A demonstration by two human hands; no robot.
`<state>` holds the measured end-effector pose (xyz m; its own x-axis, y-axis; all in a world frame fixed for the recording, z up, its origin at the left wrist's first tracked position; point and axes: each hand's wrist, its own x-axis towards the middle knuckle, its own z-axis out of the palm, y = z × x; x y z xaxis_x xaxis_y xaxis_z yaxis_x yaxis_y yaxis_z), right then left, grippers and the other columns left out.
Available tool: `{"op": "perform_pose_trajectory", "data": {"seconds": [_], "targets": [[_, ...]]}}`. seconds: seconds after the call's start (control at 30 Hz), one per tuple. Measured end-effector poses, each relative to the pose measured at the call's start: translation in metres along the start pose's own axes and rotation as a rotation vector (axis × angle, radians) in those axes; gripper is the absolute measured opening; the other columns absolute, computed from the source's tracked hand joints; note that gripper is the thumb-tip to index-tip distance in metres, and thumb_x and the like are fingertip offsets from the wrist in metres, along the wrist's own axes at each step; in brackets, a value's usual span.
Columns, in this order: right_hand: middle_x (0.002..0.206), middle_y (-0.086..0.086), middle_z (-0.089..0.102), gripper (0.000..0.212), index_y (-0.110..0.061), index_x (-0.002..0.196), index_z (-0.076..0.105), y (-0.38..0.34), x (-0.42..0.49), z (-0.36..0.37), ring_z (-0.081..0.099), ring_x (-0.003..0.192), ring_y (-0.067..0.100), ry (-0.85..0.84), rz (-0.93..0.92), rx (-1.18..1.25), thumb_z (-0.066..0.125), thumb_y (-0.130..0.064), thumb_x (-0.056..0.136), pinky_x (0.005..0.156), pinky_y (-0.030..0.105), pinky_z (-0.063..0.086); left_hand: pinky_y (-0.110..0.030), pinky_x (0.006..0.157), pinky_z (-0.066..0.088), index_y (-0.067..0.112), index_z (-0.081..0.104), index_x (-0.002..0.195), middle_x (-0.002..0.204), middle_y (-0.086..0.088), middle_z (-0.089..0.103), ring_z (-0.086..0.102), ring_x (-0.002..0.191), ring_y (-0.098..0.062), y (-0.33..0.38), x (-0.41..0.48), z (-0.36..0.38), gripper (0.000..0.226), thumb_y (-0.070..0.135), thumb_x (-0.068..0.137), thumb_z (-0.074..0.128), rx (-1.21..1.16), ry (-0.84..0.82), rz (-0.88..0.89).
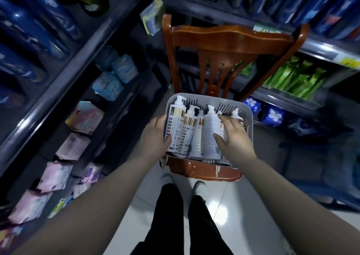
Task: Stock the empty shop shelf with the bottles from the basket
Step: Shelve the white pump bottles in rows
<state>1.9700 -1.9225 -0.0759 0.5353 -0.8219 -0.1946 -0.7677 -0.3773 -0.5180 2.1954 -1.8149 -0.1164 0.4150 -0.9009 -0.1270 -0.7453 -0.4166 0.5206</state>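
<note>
Centrally, grey basket [250, 126] on wooden chair [229, 40], white tile floor [243, 206], dark shelves [64, 73].

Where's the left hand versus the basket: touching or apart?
Touching. Head view: left hand wraps the basket at its left rim, thumb hooked over the wall.

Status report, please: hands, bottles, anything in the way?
Left hand grips basket wall. Right hand spread on bottles, none lifted. Basket on chair; chair back beyond it.
</note>
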Motion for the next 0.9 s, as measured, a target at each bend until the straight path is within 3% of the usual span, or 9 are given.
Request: {"op": "perform_pose_trajectory", "data": {"seconds": [0.1,0.23,0.4,0.6,0.73,0.83,0.9], "targets": [[0.146,0.007,0.042,0.061,-0.018,0.148,0.032,0.009,0.013,0.029,0.035,0.135,0.026,-0.038,0.056,0.016,0.058,-0.027,0.093,0.109,0.039,0.033,-0.032,0.08,0.041,0.045,0.029,0.131,0.12,-0.004,0.055,0.053,0.109,-0.023,-0.021,0.026,0.024,0.063,0.034,0.081,0.065,-0.016,-0.07,-0.009],[0.14,0.009,0.047,0.062,-0.017,0.148,0.032,0.02,0.032,0.063,0.042,0.128,0.029,-0.06,0.072,0.064,0.058,-0.027,0.092,0.103,0.042,0.039,-0.032,0.081,0.042,0.033,0.033,0.135,0.116,-0.003,0.057,0.054,0.107,-0.025,-0.032,0.075,0.055,0.071,0.032,0.076,0.073,0.011,-0.083,-0.001],[0.143,0.008,0.045,0.061,-0.016,0.147,0.033,0.025,0.061,0.096,0.041,0.129,0.027,-0.035,0.078,0.1,0.057,-0.027,0.093,0.104,0.039,0.037,-0.039,0.098,0.04,0.013,0.041,0.138,0.131,-0.009,0.05,0.044,0.117,-0.029,-0.036,0.134,0.085,0.08,0.049,0.075,0.074,0.241,-0.032,0.079],[0.146,0.009,0.041,0.061,-0.014,0.148,0.032,0.029,0.083,0.119,0.037,0.133,0.026,-0.04,0.11,0.161,0.057,-0.024,0.093,0.107,0.036,0.033,-0.043,0.091,0.026,0.012,0.047,0.124,0.117,-0.009,0.063,0.043,0.113,-0.031,-0.026,0.15,0.108,0.081,0.068,0.069,0.064,0.434,-0.011,-0.007],[0.147,0.009,0.04,0.06,-0.014,0.148,0.032,0.034,0.087,0.127,0.036,0.134,0.026,-0.051,0.132,0.173,0.057,-0.022,0.093,0.107,0.035,0.032,-0.043,0.096,0.016,0.013,0.046,0.126,0.12,-0.009,0.062,0.04,0.122,-0.031,-0.017,0.153,0.11,0.069,0.053,0.074,0.066,0.336,-0.013,-0.143],[0.146,0.009,0.041,0.06,-0.013,0.147,0.033,0.037,0.089,0.13,0.038,0.133,0.026,-0.051,0.147,0.202,0.058,-0.02,0.092,0.105,0.033,0.032,-0.04,0.102,0.009,0.016,0.045,0.132,0.123,-0.004,0.06,0.039,0.126,-0.028,-0.016,0.139,0.103,0.072,0.047,0.072,0.071,0.174,0.053,-0.117],[0.146,0.01,0.041,0.061,-0.012,0.148,0.031,0.038,0.094,0.133,0.039,0.132,0.026,-0.06,0.156,0.218,0.057,-0.018,0.093,0.104,0.032,0.033,-0.033,0.108,0.014,0.02,0.045,0.134,0.121,0.003,0.059,0.042,0.124,-0.019,-0.018,0.125,0.094,0.073,0.042,0.07,0.073,-0.003,0.094,-0.068]]}}
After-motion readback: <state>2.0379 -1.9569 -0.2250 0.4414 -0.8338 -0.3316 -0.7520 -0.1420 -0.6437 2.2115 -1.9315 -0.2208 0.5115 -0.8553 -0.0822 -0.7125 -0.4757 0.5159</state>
